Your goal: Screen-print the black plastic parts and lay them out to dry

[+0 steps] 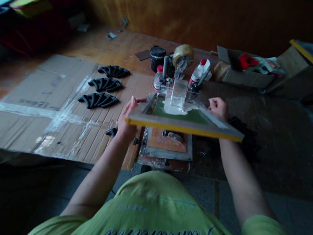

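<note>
A screen printing frame [184,129] with a yellow front edge is raised at a tilt over a small board [157,139]. White ink [172,108] lies on its green mesh, and a pale squeegee-like block [179,92] stands in the ink. My left hand [128,117] is closed at the frame's left side. At the right side, my right hand [219,108] has curled fingers against the frame; the frame partly hides its grip. Under the frame, a dark curved piece [175,136] rests on the board.
Three rows of black curved pieces [99,101] lie on flattened cardboard [45,93] at left. Behind the frame stand bottles [197,74], a black tub [156,58] and a tape roll [183,54]. An open carton [245,76] is at back right; dark pieces [244,136] lie right.
</note>
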Motion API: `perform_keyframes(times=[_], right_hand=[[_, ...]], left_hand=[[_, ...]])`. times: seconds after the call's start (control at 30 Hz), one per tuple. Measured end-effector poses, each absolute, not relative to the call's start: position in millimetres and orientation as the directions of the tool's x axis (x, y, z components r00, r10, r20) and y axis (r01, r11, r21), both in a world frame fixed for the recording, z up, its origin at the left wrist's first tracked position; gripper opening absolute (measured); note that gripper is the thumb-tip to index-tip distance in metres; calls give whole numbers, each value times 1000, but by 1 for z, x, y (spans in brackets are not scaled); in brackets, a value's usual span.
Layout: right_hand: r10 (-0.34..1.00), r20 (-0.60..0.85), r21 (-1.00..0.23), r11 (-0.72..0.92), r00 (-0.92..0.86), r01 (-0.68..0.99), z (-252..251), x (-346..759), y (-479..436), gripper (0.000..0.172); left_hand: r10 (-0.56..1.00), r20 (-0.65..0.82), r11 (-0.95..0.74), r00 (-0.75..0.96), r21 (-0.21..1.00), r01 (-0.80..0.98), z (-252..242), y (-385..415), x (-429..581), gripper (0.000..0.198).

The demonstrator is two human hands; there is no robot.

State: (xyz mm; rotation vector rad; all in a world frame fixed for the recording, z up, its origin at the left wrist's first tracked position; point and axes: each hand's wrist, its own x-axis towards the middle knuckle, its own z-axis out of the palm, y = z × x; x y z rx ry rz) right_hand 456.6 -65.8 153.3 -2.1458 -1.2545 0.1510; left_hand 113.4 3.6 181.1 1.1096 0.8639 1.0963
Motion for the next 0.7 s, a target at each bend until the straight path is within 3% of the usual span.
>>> perform_keyframes(times=[0.13,0.23,0.33,0.4,0.43,0.5,0.57,0.63,0.7], right_hand=[[911,75,-566,-297,407,769,98,421,-97,24],[974,19,-412,-197,225,889,70,373,-108,22],[964,-55,-281,-266,261,922,68,336,-111,13],[944,-30,-290,-324,330,901,73,312,-114,16],[948,8,-308,-300,317,903,77,300,-117,17],[985,81,-346,-113,150,931,83,280,-123,17],[994,99,-381,85,-51,921,89,277,-128,18],[996,80,-397,71,-43,915,92,300,-132,19],[985,55,-372,-134,166,919,89,345,-135,27]], left_hand=[[958,120,-42,259,957,-286,217,35,143,56],[976,134,-74,174,947,-313,214,31,150,51],[967,-98,156,236,958,-239,177,-11,146,50],[734,-454,508,505,861,36,144,-50,143,58],[603,-578,612,550,777,145,128,-69,142,62],[547,-617,691,566,714,109,104,-94,138,61],[611,-610,709,504,705,-6,89,-98,128,54],[708,-606,664,361,747,-48,80,-82,106,47],[811,-562,566,159,824,29,72,-56,70,47]])
